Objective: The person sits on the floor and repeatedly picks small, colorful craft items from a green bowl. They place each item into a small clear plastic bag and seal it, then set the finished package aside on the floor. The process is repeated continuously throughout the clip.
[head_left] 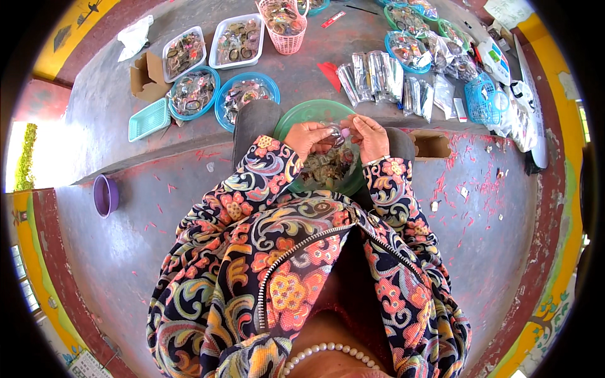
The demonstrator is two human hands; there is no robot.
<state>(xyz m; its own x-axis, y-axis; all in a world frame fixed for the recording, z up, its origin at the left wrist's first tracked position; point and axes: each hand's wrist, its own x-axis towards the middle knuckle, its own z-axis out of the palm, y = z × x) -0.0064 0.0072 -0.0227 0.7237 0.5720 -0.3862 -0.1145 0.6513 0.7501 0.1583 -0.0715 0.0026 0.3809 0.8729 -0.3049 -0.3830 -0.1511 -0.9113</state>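
Fingertips of both hands meet at the centre of the frame, pinching a small pinkish trinket (344,133) between them; the left hand (309,137) curls around it from the left and the right hand (370,135) closes on it from the right, thumbs and forefingers pressed together on the piece. Both hands hover just above a round green tray (302,112) that rests on the person's lap, with a heap of small dark ornaments (324,167) lying in it below the hands. Patterned floral sleeves run down from the wrists toward the lower edge. Beyond the tray, on the grey concrete ledge, stand two blue round bowls (244,94) of trinkets at upper left, white rectangular trays (237,41) above them, a pink mesh basket (285,25) at top centre, and silvery packets (378,75) at upper right. A purple cup (105,195) sits well apart at left.
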